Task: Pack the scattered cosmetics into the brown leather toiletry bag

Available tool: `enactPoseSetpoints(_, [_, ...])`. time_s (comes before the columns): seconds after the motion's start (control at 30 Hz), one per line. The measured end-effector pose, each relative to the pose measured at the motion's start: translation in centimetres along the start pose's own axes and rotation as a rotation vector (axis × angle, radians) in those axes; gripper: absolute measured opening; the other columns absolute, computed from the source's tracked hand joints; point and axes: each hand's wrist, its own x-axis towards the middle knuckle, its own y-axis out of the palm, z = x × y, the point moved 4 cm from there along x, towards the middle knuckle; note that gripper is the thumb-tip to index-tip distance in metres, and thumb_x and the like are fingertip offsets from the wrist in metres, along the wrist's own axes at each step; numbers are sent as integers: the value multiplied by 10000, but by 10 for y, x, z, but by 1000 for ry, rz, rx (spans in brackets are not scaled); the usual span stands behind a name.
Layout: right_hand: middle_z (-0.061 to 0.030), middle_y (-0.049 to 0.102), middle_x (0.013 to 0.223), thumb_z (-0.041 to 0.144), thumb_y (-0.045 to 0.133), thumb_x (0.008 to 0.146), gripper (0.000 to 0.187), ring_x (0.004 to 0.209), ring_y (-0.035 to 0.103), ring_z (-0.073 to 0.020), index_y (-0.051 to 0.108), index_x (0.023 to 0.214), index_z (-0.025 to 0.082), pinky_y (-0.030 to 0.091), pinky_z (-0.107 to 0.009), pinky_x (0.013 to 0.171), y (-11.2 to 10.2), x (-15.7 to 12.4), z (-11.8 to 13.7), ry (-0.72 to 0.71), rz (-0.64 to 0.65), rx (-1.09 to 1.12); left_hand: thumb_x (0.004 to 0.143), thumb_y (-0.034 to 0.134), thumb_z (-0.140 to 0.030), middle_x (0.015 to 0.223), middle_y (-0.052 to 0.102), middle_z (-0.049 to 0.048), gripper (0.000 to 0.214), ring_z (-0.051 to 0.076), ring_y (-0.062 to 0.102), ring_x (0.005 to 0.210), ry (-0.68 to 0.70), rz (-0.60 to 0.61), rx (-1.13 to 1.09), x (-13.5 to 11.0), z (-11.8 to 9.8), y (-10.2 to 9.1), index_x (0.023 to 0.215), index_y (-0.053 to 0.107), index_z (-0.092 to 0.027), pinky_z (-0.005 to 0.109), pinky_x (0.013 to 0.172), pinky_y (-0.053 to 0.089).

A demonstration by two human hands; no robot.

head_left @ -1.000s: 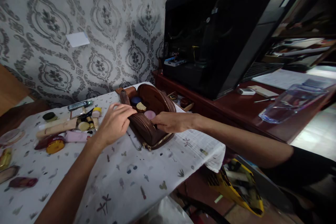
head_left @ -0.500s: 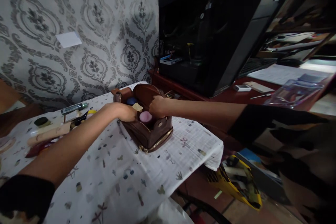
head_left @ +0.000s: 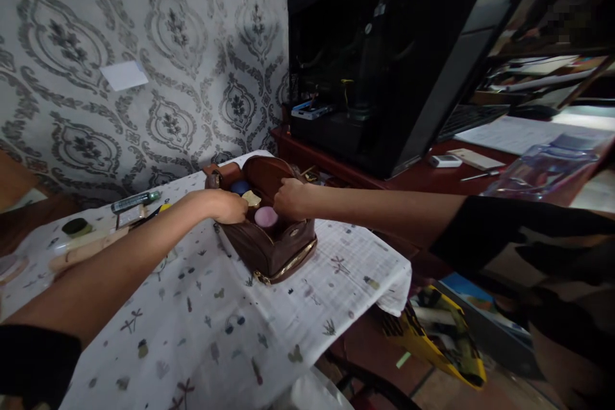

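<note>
Steadying the brown bag (head_left: 269, 255) atop the printed cloth (head_left: 202, 320) needs even pressure, left hand (head_left: 229, 206) curled at its left rim, right hand (head_left: 291, 198) curled at its right, their exact grip hidden.

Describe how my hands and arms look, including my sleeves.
Your left hand and right hand are ungloved, with bare forearms. The visible left sleeve looks mostly black; the right sleeve is black with paler patches.
</note>
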Motion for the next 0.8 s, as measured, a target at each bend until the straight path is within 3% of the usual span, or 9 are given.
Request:
enactPoseSetpoints(0.07, [-133,768,1064,12,690,738,223,1183,658,-319,770,887,157,409,-464,1072,-8,-8,6,4,42,-74,784,627,-365,448,537,-5,295,165,488,432,-15,98,22,-6,-13,-9,524,580,-233,276,531,369])
enactPoseSetpoints(0.13, [-190,740,1142,65,633,840,238,1168,670,-332,764,1032,114,479,-429,984,-17,-16,14,-3,69,-153,871,531,-335,505,570,17,340,168,514,479,-31,73,46,-12,-25,-19,556,584,-219,281,553,360])
enactPoseSetpoints(0.23, [-243,715,1162,182,554,954,301,1122,692,-342,719,1172,57,521,-379,879,-30,-26,27,-22,21,-165,946,423,-274,670,660,56,358,185,612,646,-55,-166,48,-22,-37,-30,653,615,-198,283,643,401])
enactPoseSetpoints(0.37, [-201,745,1072,184,485,993,297,1023,722,-296,740,1101,76,507,-311,818,-37,-31,38,-47,-43,-54,1018,359,-264,928,731,101,359,216,681,931,-113,-514,-71,-42,-36,-22,879,675,-166,322,853,489])
enactPoseSetpoints(0.47, [-182,750,1057,174,443,1008,316,1023,718,-282,749,1053,110,495,-308,855,-36,-34,40,-24,-86,-53,1052,339,-295,1220,699,134,359,233,610,1232,-95,-721,-145,-66,-36,-7,1153,649,-147,389,1080,456])
enactPoseSetpoints(0.57, [-168,751,1032,188,446,1007,310,1011,715,-272,742,1083,137,503,-312,873,-33,-37,38,26,-168,-37,1062,340,-319,1451,572,152,416,240,453,1439,-74,-793,-138,-92,-41,13,1403,501,-146,442,1201,374])
enactPoseSetpoints(0.67, [-163,725,1147,174,438,999,355,1095,685,-272,664,1272,146,521,-339,925,-27,-43,40,5,-365,4,1062,347,-332,1550,469,180,484,250,376,1497,-86,-773,-56,-117,-38,37,1506,379,-141,477,1222,353])
enactPoseSetpoints(0.73, [-176,660,1293,155,421,993,412,1192,638,-284,586,1371,138,523,-390,986,-21,-49,50,-94,-599,35,1059,360,-330,1563,451,193,506,250,361,1507,-114,-732,29,-132,-27,56,1525,347,-135,490,1221,347])
enactPoseSetpoints(0.8, [-192,591,1387,139,425,982,404,1259,590,-301,583,1354,128,511,-455,1036,-12,-60,67,-254,-859,52,1054,376,-330,1554,468,189,505,249,367,1505,-185,-674,112,-147,-7,75,1523,357,-144,503,1216,342])
